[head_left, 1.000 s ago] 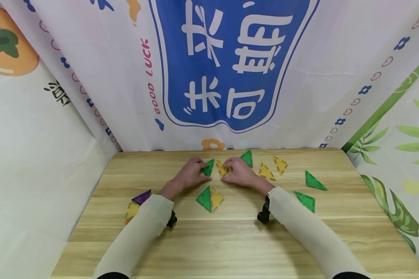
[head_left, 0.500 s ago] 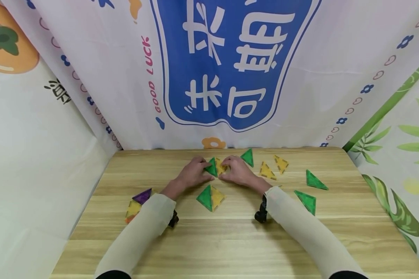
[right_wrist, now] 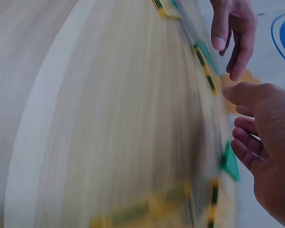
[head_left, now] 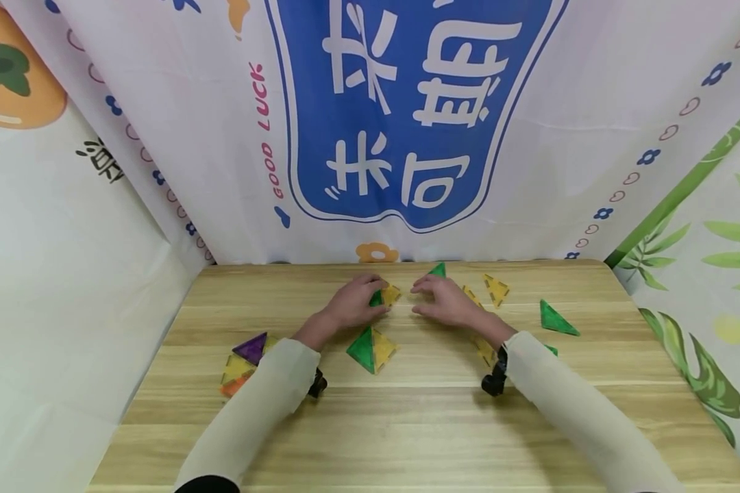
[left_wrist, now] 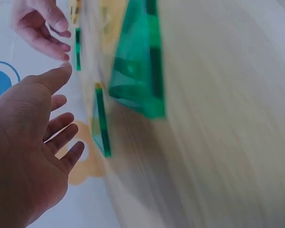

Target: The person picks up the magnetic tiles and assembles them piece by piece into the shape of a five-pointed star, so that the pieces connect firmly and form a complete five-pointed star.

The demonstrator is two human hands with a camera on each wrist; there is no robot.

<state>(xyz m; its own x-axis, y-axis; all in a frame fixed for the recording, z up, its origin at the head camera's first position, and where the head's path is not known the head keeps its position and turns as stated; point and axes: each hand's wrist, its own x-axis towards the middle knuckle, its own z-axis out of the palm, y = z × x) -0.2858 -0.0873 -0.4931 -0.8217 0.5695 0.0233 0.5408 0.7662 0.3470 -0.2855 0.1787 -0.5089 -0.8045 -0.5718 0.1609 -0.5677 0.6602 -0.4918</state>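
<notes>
My left hand hovers at a green triangular magnetic tile and partly covers it in the head view. Beside that tile lies a yellow triangular tile, edge to edge with it. The left wrist view has the left fingers loosely spread, nothing held. To the right, my right hand is apart from the pair, its fingers relaxed and holding nothing. A second joined pair, green tile and yellow tile, lies nearer on the table.
Purple, yellow and orange tiles cluster at the left, partly behind the left sleeve. Loose yellow and green triangles lie to the right. Another green triangle sits near the back edge.
The green and yellow tiles came together between my hands. My right hand then let go of the yellow one and moved right. My left hand shifted slightly right.
</notes>
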